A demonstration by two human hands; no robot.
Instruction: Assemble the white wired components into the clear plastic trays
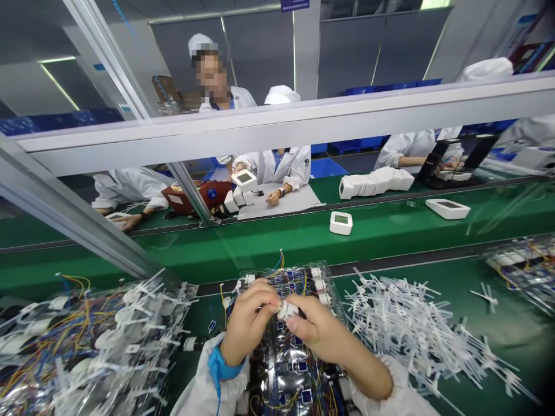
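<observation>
Near the middle of the view, my left hand [251, 315] and my right hand [318, 328] meet over a clear plastic tray [284, 367]. A small white part [287, 310] is pinched between them, with the fingertips of both hands on it. A blue band [221, 364] with a cord circles my left wrist. Beneath the hands, the tray holds small blue boards, coloured wires and white-ended cylinders [319, 285]. The part's underside is hidden by my fingers.
White plastic strips [407, 329] are heaped right of the tray. Wired parts and strips [125, 346] crowd the left. Beyond, a green conveyor [277, 234] carries white devices [340, 223]. A metal frame [277, 136] crosses in front of several people in white coats.
</observation>
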